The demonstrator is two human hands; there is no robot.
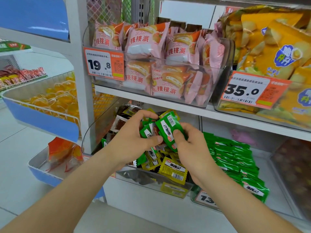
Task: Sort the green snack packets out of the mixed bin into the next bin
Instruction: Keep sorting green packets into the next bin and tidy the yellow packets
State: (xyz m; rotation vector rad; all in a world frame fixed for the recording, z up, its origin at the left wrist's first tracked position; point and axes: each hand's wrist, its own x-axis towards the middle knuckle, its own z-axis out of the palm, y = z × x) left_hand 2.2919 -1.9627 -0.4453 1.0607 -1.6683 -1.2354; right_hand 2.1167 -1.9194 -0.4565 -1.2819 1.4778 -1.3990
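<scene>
A: Which hand is gripping the upright green packet (165, 128)?
B: The right hand (193, 148) is pinching it, thumb lying on its printed face, so that grip is clamped on the packet. The left hand (134, 137) is closing its grip round a small bunch of green packets (146, 132).
A: Where is this taking place?
B: Both hands are hovering above the mixed bin (134, 177), over yellow packets (173, 170). The next bin (264, 158), just right on the same shelf, is holding rows of green packets (235, 158).
</scene>
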